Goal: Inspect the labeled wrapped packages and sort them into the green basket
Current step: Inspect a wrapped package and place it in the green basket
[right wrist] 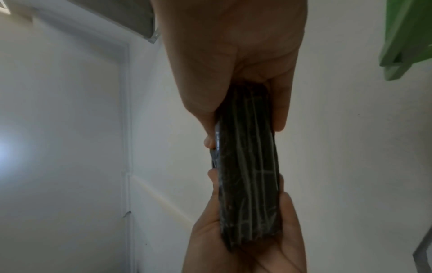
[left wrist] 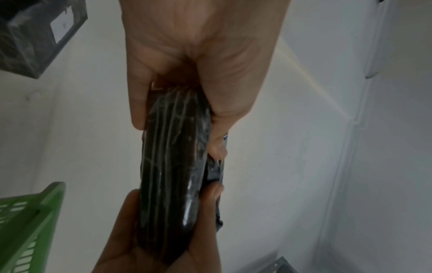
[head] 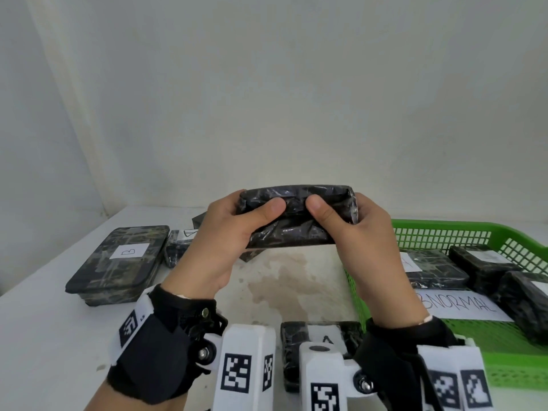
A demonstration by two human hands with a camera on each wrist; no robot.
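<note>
White tabletop (head: 44,336) is seen below a black wrapped package (head: 296,216) that is gripped at its ends by the left hand (head: 219,241) and right hand (head: 373,247), raised just left of the green basket (head: 444,232), where three packages are kept.

1. Plain off-white wall (head: 267,99) behind everything, no decor, just flat paint.
2. White table (head: 44,336) runs right up against it, with a brownish stain (head: 281,280) on the top near the middle.
3. Left wrist view catches a thin white conduit (left wrist: 339,184) along the wall.
4. Right wrist view has a bright glare patch (right wrist: 9,151) on the left, otherwise soft, even light.
</note>
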